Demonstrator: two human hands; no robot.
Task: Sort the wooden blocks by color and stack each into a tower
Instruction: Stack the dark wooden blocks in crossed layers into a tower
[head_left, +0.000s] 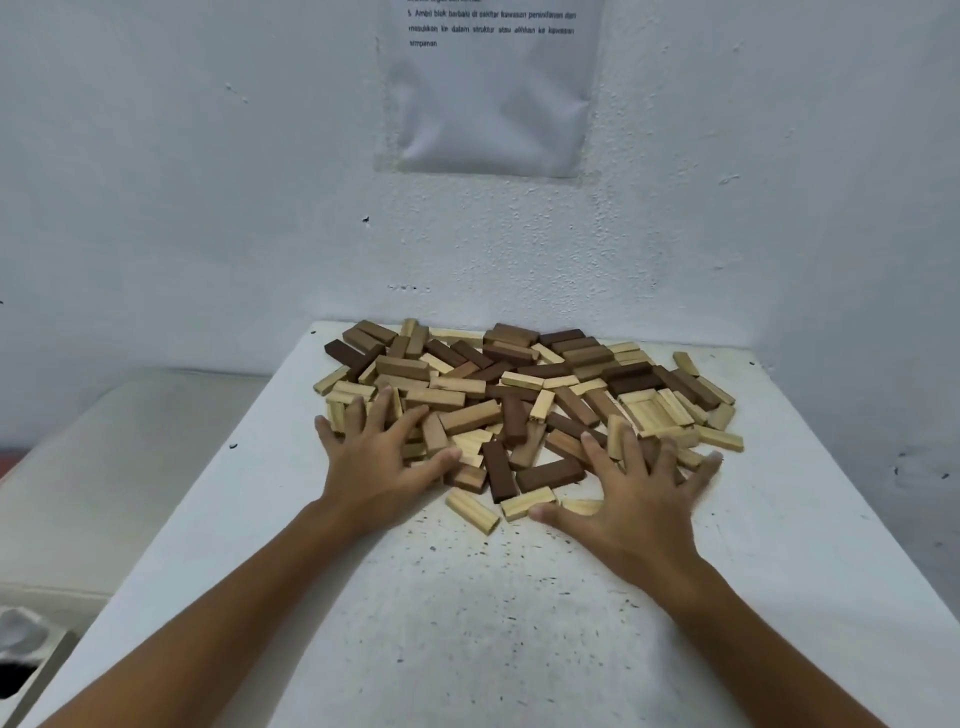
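Observation:
A loose heap of wooden blocks (519, 395) covers the far half of the white table (467, 623). Pale, mid-brown and dark brown blocks lie mixed together, flat and at all angles. My left hand (379, 457) rests with spread, straight fingers on the heap's near left edge. My right hand (634, 493) lies the same way on the near right edge, fingers fanned over pale and brown blocks. Neither hand grips a block. A pale block (471, 510) and a dark block (549, 475) lie at the front between my hands.
A white wall stands right behind the heap, with a printed sheet (488, 83) taped on it. The table's left edge drops to a lower grey surface (104, 467). The near half of the table carries only dark specks.

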